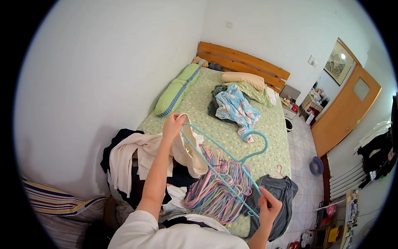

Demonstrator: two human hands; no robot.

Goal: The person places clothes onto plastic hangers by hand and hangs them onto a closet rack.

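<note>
My left hand (172,128) is closed on the edge of a cream garment (194,162), whose rest drapes down to the left. One end of a light-blue hanger (241,160) reaches into the garment's opening beside that hand. At the hanger's other end, my right hand (269,205) grips it, with the hook pointing up and away. Below it lies a large pile of pink, blue and pale hangers (215,186) on the bed. A grey shirt (271,199) on a pink hanger lies near my right hand.
Heaped clothes (120,143) lie at the bed's left side by the wall. A green bolster (178,91), a blue patterned cloth (236,106) and a peach pillow (242,79) are farther up the bed (199,101). A purple basin (316,165) stands on the floor near the wooden door (346,110).
</note>
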